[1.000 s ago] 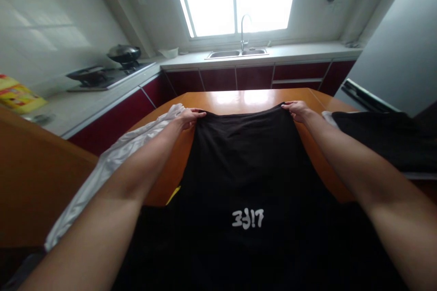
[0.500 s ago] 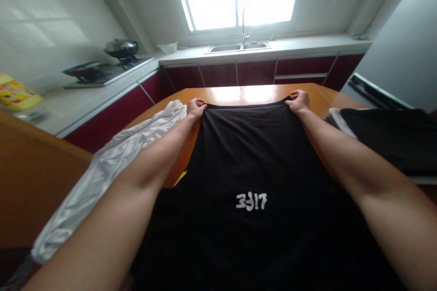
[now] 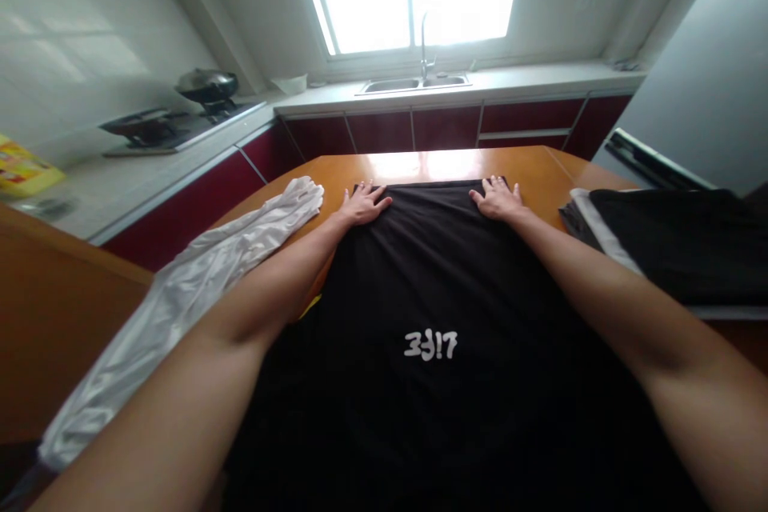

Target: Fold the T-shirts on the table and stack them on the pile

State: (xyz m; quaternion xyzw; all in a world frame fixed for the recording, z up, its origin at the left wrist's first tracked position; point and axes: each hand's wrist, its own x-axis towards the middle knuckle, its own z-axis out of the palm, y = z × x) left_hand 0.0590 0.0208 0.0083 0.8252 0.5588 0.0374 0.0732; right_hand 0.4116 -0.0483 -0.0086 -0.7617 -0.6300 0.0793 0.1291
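A black T-shirt (image 3: 444,280) lies spread over the wooden table (image 3: 540,168), its far hem near the table's back edge. White lettering reading "Life" shows upside down on its lower middle. My left hand (image 3: 365,204) rests palm down on the far left corner of the shirt, fingers spread. On the far right corner, my right hand (image 3: 499,198) lies flat too, fingers apart. Neither hand grips the cloth. The near part of the shirt runs out of view at the bottom. A small yellow patch (image 3: 310,306) peeks out by the shirt's left edge.
Crumpled white cloth (image 3: 216,256) lies along the table's left side. A stack of folded dark and grey clothes (image 3: 678,240) sits at the right. Beyond the table are a counter with a sink (image 3: 414,84), a stove with a wok (image 3: 207,86), and a yellow container (image 3: 27,168).
Both hands have let go of the hem corners they pinched and now press flat on the shirt. The hem, slightly raised before, now lies down on the table.
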